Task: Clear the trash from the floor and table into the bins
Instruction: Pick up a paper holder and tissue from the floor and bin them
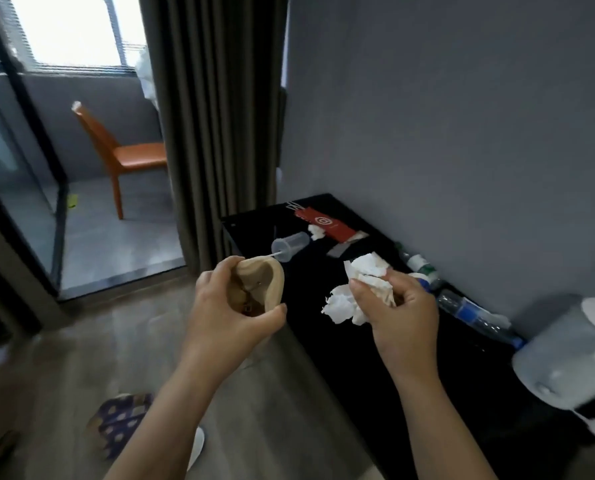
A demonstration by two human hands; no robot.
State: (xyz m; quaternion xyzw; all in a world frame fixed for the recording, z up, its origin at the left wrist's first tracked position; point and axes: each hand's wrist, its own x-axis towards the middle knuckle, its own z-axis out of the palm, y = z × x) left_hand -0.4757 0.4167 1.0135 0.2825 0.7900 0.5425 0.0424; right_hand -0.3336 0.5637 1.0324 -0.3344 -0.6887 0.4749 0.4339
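Two fistfuls: crumpled tissue (365, 289), squashed paper cup (261, 285)

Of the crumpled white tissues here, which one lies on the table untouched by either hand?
The small tissue wad beside the red card, near the table's far end; the larger tissues are gripped in the right hand.

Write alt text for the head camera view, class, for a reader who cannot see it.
A person's left hand holds a tan paper cup and the right hand grips crumpled white tissues above a black table littered with a tipped clear plastic cup, a red packet and bottles.
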